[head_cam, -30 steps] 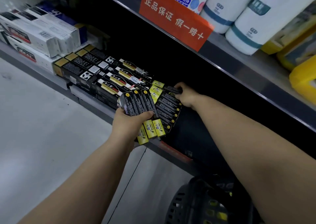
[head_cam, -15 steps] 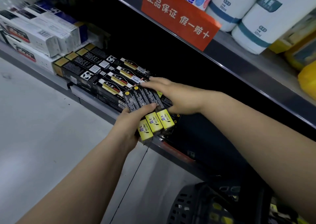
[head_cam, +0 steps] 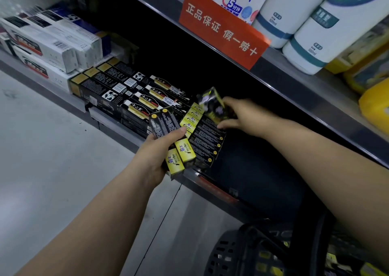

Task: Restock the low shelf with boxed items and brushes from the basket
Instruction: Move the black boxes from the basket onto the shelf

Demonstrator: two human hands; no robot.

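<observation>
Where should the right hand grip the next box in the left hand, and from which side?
Probably pinch the black end of the boxes across its narrow sides, coming from the far side. That end juts free past the left hand, whose thumb crosses the middle. The right hand holds another box.

low shelf (head_cam: 248, 170) seemingly bare right of boxes (head_cam: 207, 141), upper shelf (head_cam: 294, 84) overhanging

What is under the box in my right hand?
Under the tilted box, a row of black-and-yellow boxes lies on the low shelf. The right hand hides part of it.
</observation>
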